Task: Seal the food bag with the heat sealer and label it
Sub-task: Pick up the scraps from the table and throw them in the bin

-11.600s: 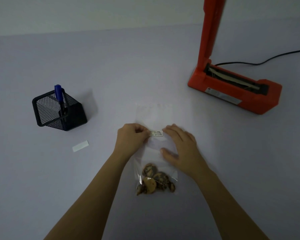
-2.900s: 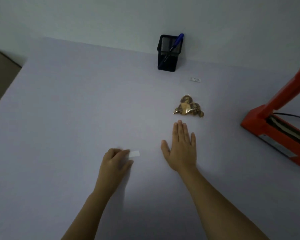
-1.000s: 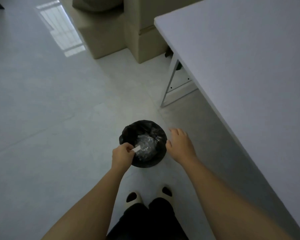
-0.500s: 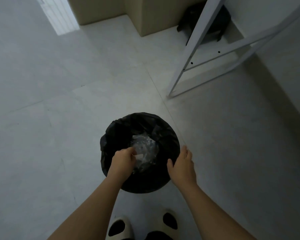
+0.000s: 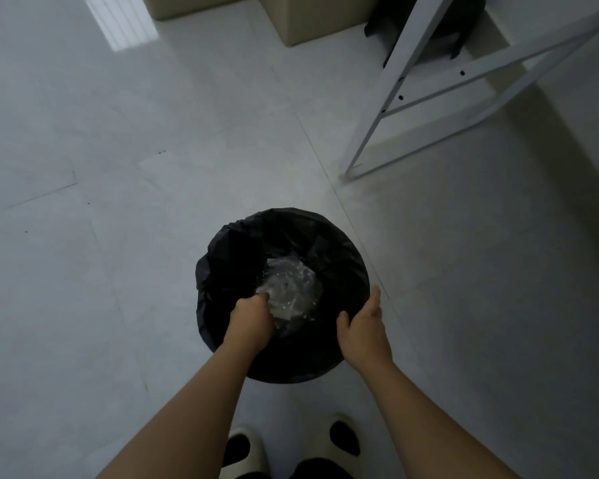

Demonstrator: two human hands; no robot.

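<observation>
Left hand (image 5: pixel 251 321) over black-lined bin (image 5: pixel 346 257), fingers curled together, possibly pinching something, can't tell. Right hand (image 5: pixel 363 331) open at bin rim, fingers apart. Food bag and sealer out of frame.

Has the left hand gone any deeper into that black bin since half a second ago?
Cannot tell. The left hand sits over the bin's near side beside the clear plastic, as before; the camera itself shifted closer.
</observation>
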